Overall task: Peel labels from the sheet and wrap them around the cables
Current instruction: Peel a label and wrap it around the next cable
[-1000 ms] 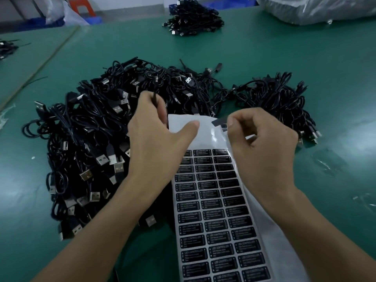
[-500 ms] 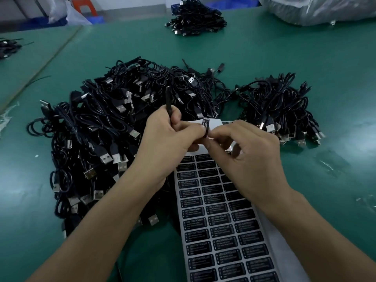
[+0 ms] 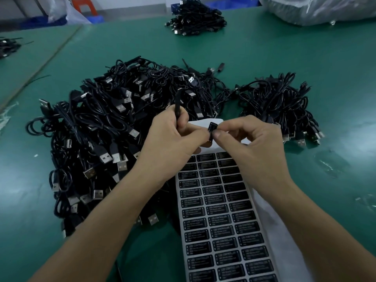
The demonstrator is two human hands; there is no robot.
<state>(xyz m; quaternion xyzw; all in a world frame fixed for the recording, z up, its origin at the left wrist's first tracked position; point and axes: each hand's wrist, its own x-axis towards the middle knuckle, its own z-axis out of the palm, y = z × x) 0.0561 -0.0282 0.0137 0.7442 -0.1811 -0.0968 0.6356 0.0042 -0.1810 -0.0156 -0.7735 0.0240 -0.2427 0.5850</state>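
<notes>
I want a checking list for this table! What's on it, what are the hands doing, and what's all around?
Surface: green table mat.
Job's things: label sheet flat, top rows peeled; black label at the held cable.
Clutter: clear plastic scraps at right.
Grippers: left hand grips held cable; right hand pinches black label.
Cables: big pile left, smaller pile right, far pile behind.
Surroundings: white plastic bag, orange stool.

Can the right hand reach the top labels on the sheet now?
Probably yes: the label sheet lies uncovered just below the right hand. But it pinches a black label on the cable, so must release first.
</notes>
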